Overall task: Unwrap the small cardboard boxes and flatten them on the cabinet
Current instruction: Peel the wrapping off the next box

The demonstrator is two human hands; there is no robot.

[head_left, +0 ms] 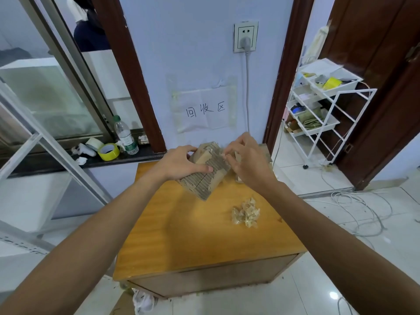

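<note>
Pale blue wall (pixel 204 42), hung with a handwritten paper sign (pixel 204 110), backs a wooden cabinet (pixel 193 235) with an orange top. At 3 o'clock of the frame stands a white wire trolley (pixel 322 105). A small cardboard box (pixel 204 180), its corrugated face stripped bare, sits tilted at 12 o'clock of the cabinet top; whether it touches the wood cannot be told. The person's left hand (pixel 179 164) grips the box from 9 o'clock, thumb laid across the corrugation, fingers curled over its upper edge. The right hand (pixel 247 160), at 3 o'clock of the box, pinches clear film at its top corner, fingertips bunched together. A crumpled wad of clear tape (pixel 245 213) lies at 3 o'clock of the cabinet top. A water bottle (pixel 126 135) and a yellow tape roll (pixel 108 151) rest on the sill at 9 o'clock.
</note>
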